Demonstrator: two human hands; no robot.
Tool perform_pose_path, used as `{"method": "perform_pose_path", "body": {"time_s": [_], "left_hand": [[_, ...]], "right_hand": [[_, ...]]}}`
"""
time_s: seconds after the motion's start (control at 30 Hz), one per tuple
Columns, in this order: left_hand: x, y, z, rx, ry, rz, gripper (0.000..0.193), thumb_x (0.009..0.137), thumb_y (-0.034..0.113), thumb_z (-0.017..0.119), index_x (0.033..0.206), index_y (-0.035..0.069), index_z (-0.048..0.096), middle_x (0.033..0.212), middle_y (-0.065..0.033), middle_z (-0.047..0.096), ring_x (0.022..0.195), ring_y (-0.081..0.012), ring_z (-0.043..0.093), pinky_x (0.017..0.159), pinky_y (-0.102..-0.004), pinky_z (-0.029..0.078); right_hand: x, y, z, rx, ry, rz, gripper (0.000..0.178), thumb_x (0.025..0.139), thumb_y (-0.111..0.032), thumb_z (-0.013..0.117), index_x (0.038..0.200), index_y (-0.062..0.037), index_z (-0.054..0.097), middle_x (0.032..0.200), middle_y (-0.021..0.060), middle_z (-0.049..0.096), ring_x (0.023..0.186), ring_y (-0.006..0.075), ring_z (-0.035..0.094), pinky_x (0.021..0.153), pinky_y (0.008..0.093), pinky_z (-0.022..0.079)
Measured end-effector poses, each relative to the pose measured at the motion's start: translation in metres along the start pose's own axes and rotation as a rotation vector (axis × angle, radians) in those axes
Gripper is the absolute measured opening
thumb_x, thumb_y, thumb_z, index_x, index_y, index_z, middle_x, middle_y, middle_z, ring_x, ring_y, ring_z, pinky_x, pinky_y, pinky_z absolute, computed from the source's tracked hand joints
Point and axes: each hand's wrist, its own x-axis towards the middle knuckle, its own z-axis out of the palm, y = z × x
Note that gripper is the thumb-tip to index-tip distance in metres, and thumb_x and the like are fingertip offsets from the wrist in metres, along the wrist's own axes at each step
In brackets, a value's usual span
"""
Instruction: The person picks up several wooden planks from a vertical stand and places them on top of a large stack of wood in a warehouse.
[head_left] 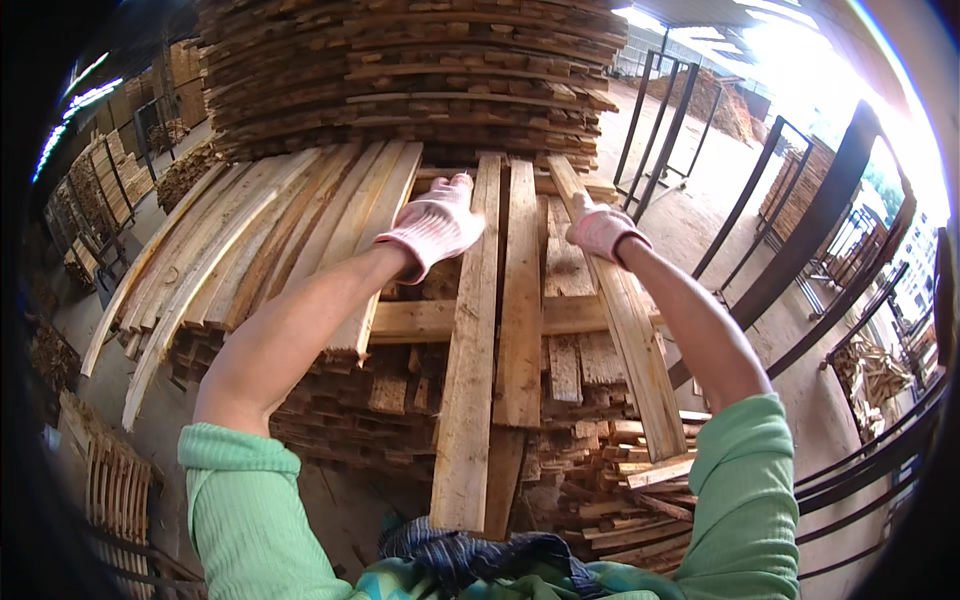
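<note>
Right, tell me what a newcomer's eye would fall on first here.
Likely the tall stack of boards filling the top middle. Next, the two pale gloved hands near the centre: the left hand by the upper part of a long middle plank, the right hand on a slanting plank. Then the planks fanning out on the left.

Long lt-brn plank (631, 330) (rough), aslant
</note>
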Motion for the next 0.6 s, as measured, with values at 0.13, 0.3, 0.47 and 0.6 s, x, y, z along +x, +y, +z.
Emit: {"method": "perform_pose_path", "body": {"time_s": [0.13,0.3,0.47,0.6], "left_hand": [[-0.001,-0.042,0.031,-0.132,-0.093,-0.137,0.072,0.092,0.046,0.047,0.148,0.005,0.027,0.143,-0.0248,0.043,0.126,-0.0376,0.050,0.108,-0.0446,0.040],[-0.013,0.004,0.004,-0.189,-0.193,-0.176,0.096,0.089,0.062,0.050,0.159,0.009,0.010,0.150,-0.0260,0.042,0.134,-0.0356,0.049,0.106,-0.0402,0.042],[-0.020,-0.050,-0.027,-0.764,-0.024,-0.320,0.097,0.087,0.020,0.075,0.159,0.010,0.011,0.161,-0.0210,0.023,0.140,-0.0301,0.042,0.110,-0.0354,0.040],[-0.023,-0.109,-0.058,-0.270,0.057,-0.046,0.083,0.091,0.040,0.069,0.156,0.011,0.027,0.157,-0.0206,0.033,0.139,-0.0331,0.043,0.113,-0.0357,0.036]], "right_hand": [[-0.043,-0.093,-0.109,0.572,0.195,0.208,0.048,0.095,-0.016,0.054,0.141,-0.0029,0.046,0.141,0.0359,0.039,0.103,0.0303,0.065,0.084,0.0425,0.057],[-0.060,-0.119,-0.096,0.146,0.344,-0.280,0.027,0.100,-0.016,0.046,0.120,0.0010,0.052,0.098,0.0270,0.068,0.078,0.0283,0.072,0.058,0.0388,0.059],[-0.076,-0.158,-0.129,1.027,-0.023,0.284,0.049,0.102,-0.020,0.047,0.148,-0.0061,0.034,0.135,0.0296,0.053,0.123,0.0309,0.059,0.098,0.0378,0.053],[-0.078,-0.130,-0.115,0.182,0.146,-0.302,0.037,0.096,-0.009,0.048,0.129,-0.0207,0.061,0.142,0.0256,0.049,0.126,0.0359,0.056,0.102,0.0363,0.051]]}}
